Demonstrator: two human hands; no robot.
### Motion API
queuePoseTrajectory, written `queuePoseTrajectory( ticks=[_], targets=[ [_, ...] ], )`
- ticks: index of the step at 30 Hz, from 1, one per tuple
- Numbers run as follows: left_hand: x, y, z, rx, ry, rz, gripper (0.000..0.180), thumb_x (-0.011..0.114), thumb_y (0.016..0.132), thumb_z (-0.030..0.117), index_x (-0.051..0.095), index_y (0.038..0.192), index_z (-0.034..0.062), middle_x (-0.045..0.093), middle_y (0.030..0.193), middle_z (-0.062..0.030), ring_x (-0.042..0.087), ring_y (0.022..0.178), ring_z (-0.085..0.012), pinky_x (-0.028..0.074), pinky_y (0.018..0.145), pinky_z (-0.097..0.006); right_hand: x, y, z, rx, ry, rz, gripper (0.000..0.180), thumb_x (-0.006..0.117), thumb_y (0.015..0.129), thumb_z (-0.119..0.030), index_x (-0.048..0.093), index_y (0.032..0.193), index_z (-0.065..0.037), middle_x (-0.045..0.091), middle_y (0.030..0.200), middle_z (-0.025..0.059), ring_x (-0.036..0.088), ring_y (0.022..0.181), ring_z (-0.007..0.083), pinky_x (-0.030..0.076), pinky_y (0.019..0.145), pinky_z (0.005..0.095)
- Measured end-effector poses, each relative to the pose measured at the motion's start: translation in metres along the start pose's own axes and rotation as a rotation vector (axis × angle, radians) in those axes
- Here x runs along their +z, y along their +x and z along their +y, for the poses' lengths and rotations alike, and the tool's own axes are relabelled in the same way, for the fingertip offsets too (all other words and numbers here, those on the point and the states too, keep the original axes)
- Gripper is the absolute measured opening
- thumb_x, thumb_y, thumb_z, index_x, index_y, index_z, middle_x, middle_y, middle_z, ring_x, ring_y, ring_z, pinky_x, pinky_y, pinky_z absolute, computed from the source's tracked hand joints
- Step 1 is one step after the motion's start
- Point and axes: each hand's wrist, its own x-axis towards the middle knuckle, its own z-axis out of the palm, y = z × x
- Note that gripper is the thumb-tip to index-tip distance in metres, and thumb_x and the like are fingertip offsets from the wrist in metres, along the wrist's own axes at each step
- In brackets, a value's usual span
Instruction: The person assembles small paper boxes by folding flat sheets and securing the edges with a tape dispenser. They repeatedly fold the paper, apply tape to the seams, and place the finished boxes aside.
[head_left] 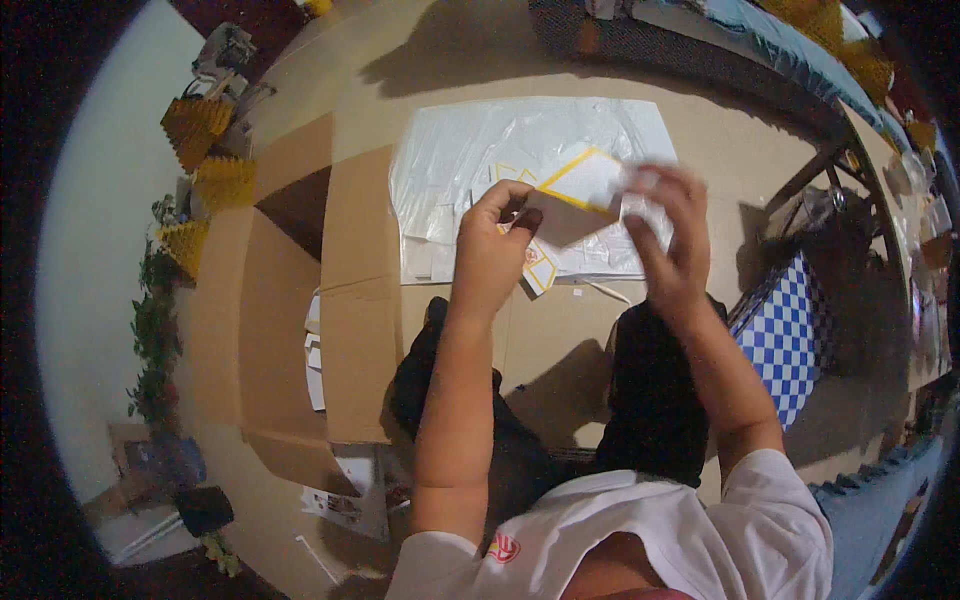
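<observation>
My left hand (495, 240) is closed on the left end of a small carton (575, 222) with yellow edges, a white upper face and a shaded side. The carton is held tilted above a white sheet (430, 150) that looks wrapped in clear plastic. Close by the carton's right end is my right hand (675, 225), its thumb apart from the curved fingers. The fingers are blurred by motion, and whether they touch the carton is unclear. Beneath my left hand a white piece with yellow lines and a red print (541, 272) lies on the sheet's near edge.
To the left stands a large open cardboard box (360, 250) with white pieces (314, 350) inside. A blue-and-white checkered box (785, 335) sits at the right beside a dark-framed table (835, 160). My legs in dark trousers (655, 390) are near the sheet.
</observation>
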Motion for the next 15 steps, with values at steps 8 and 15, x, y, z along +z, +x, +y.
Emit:
queuePoseTrajectory(
  ticks=[8, 15],
  targets=[
    [-0.009, -0.005, 0.006, -0.058, 0.027, -0.161, 0.019, 0.058, 0.081, -0.006, 0.061, 0.098, 0.0034, 0.060, 0.090, 0.0006, 0.051, 0.081, -0.0091, 0.043, 0.075, -0.024, 0.005, 0.013, 0.026, 0.592, 0.834, -0.442, 0.036, 0.064, 0.090, -0.027, 0.060, 0.119, -0.006, 0.063, 0.103, 0.0051, 0.059, 0.094, 0.0137, 0.049, 0.082, 0.0280],
    [-0.004, 0.001, 0.000, -0.246, -0.373, -0.199, 0.021, 0.061, 0.083, -0.002, 0.057, 0.103, 0.0019, 0.059, 0.096, -0.0044, 0.054, 0.087, -0.0110, 0.043, 0.082, -0.025, 0.005, -0.002, 0.032, 0.750, 0.747, -0.372, 0.022, 0.066, 0.089, -0.019, 0.062, 0.105, -0.005, 0.064, 0.095, 0.0018, 0.059, 0.085, 0.0087, 0.049, 0.075, 0.0237]
  ],
)
